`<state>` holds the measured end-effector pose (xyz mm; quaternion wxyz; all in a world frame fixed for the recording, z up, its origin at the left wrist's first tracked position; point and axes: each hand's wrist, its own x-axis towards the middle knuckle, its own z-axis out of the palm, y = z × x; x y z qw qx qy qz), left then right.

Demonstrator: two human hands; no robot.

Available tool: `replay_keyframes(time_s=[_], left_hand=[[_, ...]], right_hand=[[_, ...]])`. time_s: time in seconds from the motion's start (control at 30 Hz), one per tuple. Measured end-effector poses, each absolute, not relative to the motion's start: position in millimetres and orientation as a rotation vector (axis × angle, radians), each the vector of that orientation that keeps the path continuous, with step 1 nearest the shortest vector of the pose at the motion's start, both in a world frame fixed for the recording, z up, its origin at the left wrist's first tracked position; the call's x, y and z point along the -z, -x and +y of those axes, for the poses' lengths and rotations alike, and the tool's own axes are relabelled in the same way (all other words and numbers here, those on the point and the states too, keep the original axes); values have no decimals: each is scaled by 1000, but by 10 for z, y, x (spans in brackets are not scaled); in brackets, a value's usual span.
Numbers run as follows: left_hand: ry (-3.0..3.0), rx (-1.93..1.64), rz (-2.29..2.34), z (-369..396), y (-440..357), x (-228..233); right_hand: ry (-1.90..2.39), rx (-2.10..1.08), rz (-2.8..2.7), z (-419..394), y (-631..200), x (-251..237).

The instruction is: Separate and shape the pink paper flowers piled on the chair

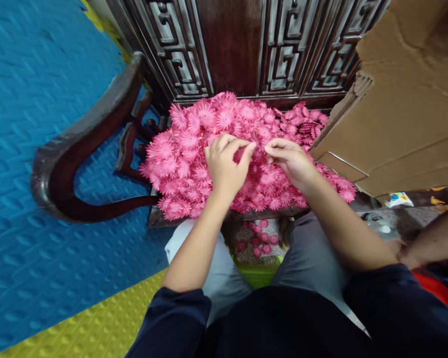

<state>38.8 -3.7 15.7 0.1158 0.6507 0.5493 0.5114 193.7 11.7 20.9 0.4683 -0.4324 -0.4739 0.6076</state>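
A heap of pink flowers [194, 154] covers the seat of a dark carved chair [242, 44], reaching from the chair's curved armrest [78, 144] across to a cardboard box [403, 104] that leans over the heap's far side. Both hands work at the middle of the heap. The left hand [224, 166] rests on the flowers with its fingers [246, 149] curled and pinched together at the tips on a single flower [259, 146]. The right hand [293, 161] lies just beside it, thumb and forefinger meeting the left hand's fingertips, so both hands pinch that one small flower between them; it is too small and too like the heap to make out clearly. A few loose flowers [259, 243] lie on the floor below the heap, between the person's knees. A blue mat [30, 99] with a yellow edge [97, 323] spreads beyond the armrest. Another person's forearm [433, 238] shows below the box.
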Motion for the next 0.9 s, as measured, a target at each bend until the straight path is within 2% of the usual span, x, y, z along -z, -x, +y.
replay_keyframes(time_s=[0.27,0.7,0.9], left_hand=[[-1700,-1477,1228,-26,-442,-127],[-1214,-1374,1038,14,-434,-71],[-1101,-1368,1096,32,-431,-99]], right_hand=[[991,-1496,-1240,94,-1963,-255],[972,-1328,-1480,75,-1952,-265],[1005,-1269,-1486,62,-1946,-272]])
